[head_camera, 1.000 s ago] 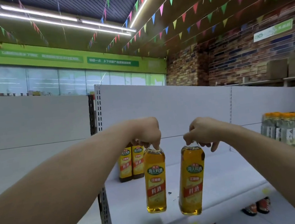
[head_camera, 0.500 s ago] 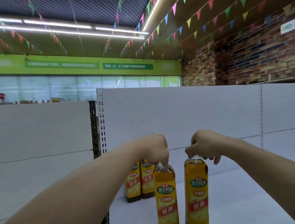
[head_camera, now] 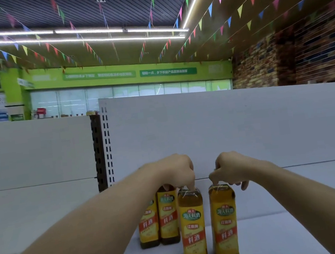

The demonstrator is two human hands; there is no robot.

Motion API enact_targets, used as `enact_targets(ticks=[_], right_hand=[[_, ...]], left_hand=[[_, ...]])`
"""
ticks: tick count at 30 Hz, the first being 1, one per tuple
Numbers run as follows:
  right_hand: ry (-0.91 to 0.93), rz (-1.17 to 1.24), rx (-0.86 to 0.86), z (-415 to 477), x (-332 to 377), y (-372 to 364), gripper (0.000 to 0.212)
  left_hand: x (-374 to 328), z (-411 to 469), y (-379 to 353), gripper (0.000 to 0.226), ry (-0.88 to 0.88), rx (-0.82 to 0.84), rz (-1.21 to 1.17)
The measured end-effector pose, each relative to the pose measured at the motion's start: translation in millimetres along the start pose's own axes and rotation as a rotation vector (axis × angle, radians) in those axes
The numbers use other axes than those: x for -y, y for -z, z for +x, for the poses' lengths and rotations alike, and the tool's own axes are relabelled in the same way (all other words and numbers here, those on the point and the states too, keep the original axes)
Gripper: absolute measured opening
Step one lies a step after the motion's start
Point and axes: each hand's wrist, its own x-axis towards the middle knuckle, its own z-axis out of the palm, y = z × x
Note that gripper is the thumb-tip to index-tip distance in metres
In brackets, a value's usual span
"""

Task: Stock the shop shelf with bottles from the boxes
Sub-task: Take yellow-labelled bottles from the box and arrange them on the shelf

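Observation:
Two amber bottles with yellow and red labels stand upright on the white shelf (head_camera: 279,237). My left hand (head_camera: 178,171) grips the top of the left bottle (head_camera: 192,228). My right hand (head_camera: 230,168) pinches the top of the right bottle (head_camera: 224,222). Both caps are hidden under my fingers. Two more bottles (head_camera: 162,219) of the same kind stand side by side just behind and to the left, against the back panel.
A white back panel (head_camera: 225,130) rises behind the shelf. A slotted upright post (head_camera: 102,151) marks the shelf's left end, with another white panel (head_camera: 33,152) beyond it. Bare shelf surface stretches to the right of the bottles.
Both hands have lowered the two bottles from the air onto the shelf, in front of the two standing ones. The view has shifted left, so the bottles at the far right are out of sight.

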Motion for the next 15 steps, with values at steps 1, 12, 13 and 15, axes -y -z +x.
enact_targets(ticks=[1, 12, 13, 15], right_hand=[[0.003, 0.005, 0.000, 5.4, -1.3, -1.2, 0.030], [-0.007, 0.103, 0.042, 27.8, -11.0, -12.3, 0.029], [-0.010, 0.117, 0.049, 27.7, -11.9, -12.1, 0.028], [-0.012, 0.125, 0.051, 26.7, -12.7, -12.0, 0.028]], left_hand=[[-0.5, 4.8, -1.0, 0.016, 0.005, -0.003, -0.001], [11.5, 29.2, -12.0, 0.012, 0.006, 0.004, -0.026], [11.0, 29.5, -11.9, 0.012, 0.011, 0.008, -0.021], [8.5, 29.8, -11.5, 0.010, 0.025, 0.014, -0.011]])
